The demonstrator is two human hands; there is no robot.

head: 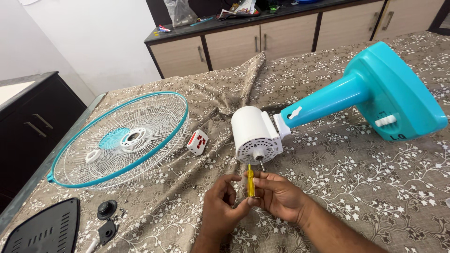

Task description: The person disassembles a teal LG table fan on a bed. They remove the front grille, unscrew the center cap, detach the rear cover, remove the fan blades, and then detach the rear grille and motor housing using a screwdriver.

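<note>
My right hand grips a small yellow-handled screwdriver, its tip pointing up at the white motor housing of a fan lying on its side. My left hand sits beside it, fingers curled and touching the screwdriver's lower end. The motor's shaft sticks out toward my hands. A turquoise stand and base extends from the motor to the right.
A turquoise-rimmed wire fan grille lies to the left on the patterned brown cloth. A small white and red box sits beside it. A black cover and black knobs lie at lower left. Cabinets stand behind.
</note>
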